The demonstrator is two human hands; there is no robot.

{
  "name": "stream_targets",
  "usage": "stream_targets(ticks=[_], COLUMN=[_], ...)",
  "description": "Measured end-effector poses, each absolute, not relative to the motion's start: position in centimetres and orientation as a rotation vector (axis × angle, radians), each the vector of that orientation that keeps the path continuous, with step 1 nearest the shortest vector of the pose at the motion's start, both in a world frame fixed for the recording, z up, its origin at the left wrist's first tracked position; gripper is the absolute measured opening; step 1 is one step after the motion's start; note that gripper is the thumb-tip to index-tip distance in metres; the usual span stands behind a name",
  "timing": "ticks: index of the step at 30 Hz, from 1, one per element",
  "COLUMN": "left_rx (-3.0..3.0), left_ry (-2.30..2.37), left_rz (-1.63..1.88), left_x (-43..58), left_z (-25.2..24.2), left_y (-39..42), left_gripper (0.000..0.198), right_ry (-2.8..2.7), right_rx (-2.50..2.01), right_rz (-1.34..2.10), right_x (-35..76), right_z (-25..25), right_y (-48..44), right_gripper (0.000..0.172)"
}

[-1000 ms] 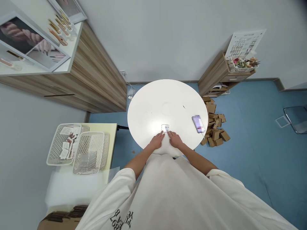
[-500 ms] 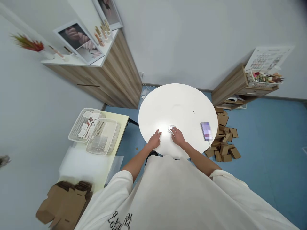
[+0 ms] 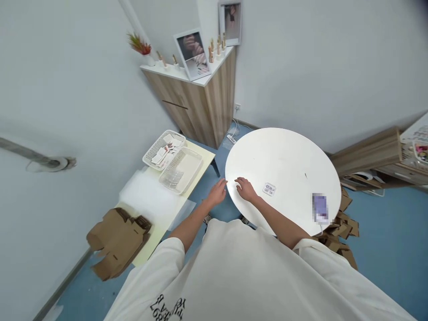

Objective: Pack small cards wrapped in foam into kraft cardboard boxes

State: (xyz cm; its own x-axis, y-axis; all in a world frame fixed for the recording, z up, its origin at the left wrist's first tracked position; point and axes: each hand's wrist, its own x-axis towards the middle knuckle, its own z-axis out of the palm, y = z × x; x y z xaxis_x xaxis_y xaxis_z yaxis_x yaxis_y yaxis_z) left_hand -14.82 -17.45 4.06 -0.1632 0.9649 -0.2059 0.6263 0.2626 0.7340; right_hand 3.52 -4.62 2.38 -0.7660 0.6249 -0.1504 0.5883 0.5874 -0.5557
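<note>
My left hand [image 3: 218,191] hovers by the left edge of the round white table [image 3: 284,151], with its fingers stretched forward and nothing in them. My right hand [image 3: 246,189] is over the table's left part, fingers slightly bent and apart, also holding nothing. Just right of it, apart from the fingers, a small clear case [image 3: 269,189] lies flat on the tabletop. Several small round grey shapes show in the case; what they are is too small to tell.
At left, a pale yellow table [image 3: 163,223] carries a white basket [image 3: 154,151] of paper cards, another basket [image 3: 197,166] with clear plastic pieces, white sheets [image 3: 143,194] and flattened cardboard [image 3: 117,240]. A phone [image 3: 320,206] lies on the round table. Small cardboard boxes [image 3: 346,227] lie beyond.
The view has swung left, so the round table appears further right. My right hand has left the clear case, which stays on the table. Both hands now sit further left relative to the table.
</note>
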Motion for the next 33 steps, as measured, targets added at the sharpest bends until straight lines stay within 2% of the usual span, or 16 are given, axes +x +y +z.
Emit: stream_targets(ticks=[13,18,25,33], left_rx=[1.434,1.284,0.972,0.891], left_ry=[2.055,2.297,2.533,2.621], left_rz=[0.839,0.96,0.553,0.258], left_x=[-30.8,-34.2,-34.0,-30.7], left_z=[4.9,3.8,0.2,-1.4], left_y=[-30.5,-35.6,-42.9,-45.1], left_gripper=[0.049,0.037,0.025,0.032], right_ry=[-2.822,-2.804,-2.835,-3.016], right_rx=[-0.717,-0.504,-0.327,-0.259], right_rz=[1.057,1.042,1.066,1.194], right_x=[-16.4,-21.3,-21.9,-16.4], right_z=[4.8,5.3,6.1,2.8], right_y=[-15.7,-18.9,-22.9,-26.6], right_gripper=[0.042,0.038,0.035,0.031])
